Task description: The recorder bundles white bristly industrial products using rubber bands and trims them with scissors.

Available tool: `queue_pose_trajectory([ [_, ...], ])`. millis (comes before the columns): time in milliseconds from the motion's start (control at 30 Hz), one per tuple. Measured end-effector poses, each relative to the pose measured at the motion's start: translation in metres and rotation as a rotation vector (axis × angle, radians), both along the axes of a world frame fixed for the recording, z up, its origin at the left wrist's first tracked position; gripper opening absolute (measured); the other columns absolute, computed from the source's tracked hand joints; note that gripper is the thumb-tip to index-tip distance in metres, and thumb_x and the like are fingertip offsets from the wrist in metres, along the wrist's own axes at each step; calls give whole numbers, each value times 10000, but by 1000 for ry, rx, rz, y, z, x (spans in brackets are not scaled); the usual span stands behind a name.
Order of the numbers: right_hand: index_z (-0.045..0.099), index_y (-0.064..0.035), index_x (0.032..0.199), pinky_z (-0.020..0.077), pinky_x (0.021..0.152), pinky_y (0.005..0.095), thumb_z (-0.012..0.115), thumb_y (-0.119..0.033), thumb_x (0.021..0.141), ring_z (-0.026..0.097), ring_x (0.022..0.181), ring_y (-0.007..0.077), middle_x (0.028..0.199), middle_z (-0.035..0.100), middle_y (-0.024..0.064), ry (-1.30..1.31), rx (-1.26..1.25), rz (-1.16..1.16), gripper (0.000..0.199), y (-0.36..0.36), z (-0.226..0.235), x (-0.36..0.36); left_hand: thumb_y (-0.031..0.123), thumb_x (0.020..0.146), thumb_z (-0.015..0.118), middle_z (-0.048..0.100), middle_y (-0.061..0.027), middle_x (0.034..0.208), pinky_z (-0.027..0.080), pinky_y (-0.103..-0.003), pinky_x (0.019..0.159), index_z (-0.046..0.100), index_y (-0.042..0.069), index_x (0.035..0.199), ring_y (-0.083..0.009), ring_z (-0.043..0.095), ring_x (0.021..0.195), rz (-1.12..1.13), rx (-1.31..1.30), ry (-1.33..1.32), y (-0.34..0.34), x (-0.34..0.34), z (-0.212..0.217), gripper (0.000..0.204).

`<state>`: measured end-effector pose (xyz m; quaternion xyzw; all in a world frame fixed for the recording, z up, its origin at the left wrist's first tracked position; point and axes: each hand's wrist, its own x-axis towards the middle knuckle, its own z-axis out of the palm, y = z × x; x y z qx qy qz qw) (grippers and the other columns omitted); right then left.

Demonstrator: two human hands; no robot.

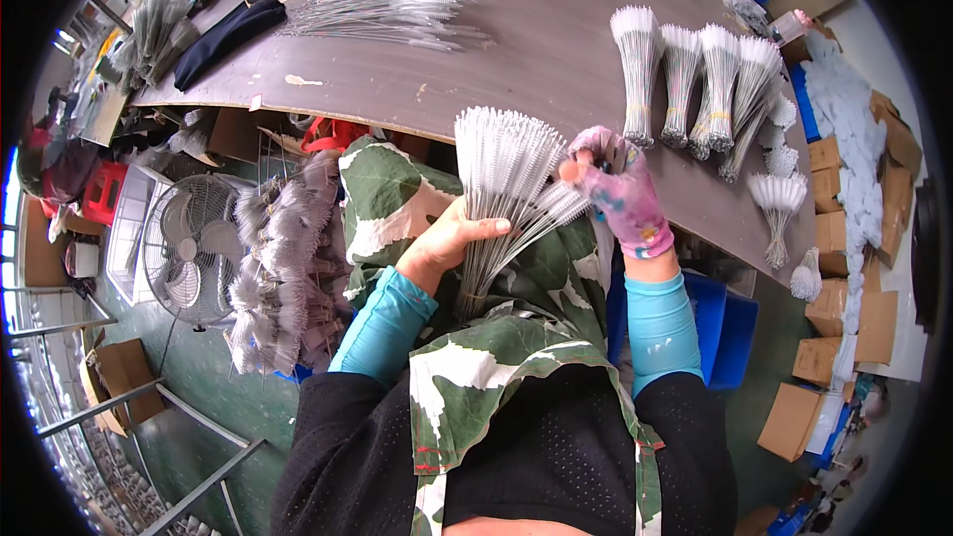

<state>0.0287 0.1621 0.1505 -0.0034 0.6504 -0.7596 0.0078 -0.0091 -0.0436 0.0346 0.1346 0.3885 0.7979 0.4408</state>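
Observation:
My left hand (449,241) is closed around the wire stems of a fanned bundle of thin white-tipped wire brushes (504,164), held upright over my lap. My right hand (623,194), in a pink fingerless glove, pinches a few brushes at the right edge of the fan. Both forearms wear turquoise sleeves. A green and white leaf-print apron (397,201) lies under the bundle.
A brown worktable (556,50) in front carries several tied brush bundles (695,79) at right and loose brushes (397,8) at the far left. A fan (191,248) and a heap of grey brushes (283,268) stand at my left. Blue bin (730,333) and cardboard boxes (844,318) at right.

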Motion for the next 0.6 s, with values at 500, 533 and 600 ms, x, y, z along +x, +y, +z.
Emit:
queue_pose_trajectory([
  [500,577,3,1040,418,727,199,556,31,767,472,784,49,852,527,-13,102,119,-21,275,2,0,-1,225,718,741,612,-96,988,461,-312,833,479,-24,1200,-176,586,903,120,-21,25,-5,-2,5,602],
  [533,560,6,1129,420,742,202,552,30,775,464,798,45,869,523,-23,151,128,70,355,-2,5,-8,215,722,740,607,-90,1004,458,-311,842,475,-22,1208,-172,582,917,89,-29,58,-4,-2,5,602],
  [600,569,-2,1110,417,733,198,550,26,783,458,792,44,868,521,-23,150,185,120,329,-8,14,-15,170,736,731,604,-76,1030,453,-301,850,498,-15,1191,-162,578,929,107,-19,45,-2,-2,6,544],
])
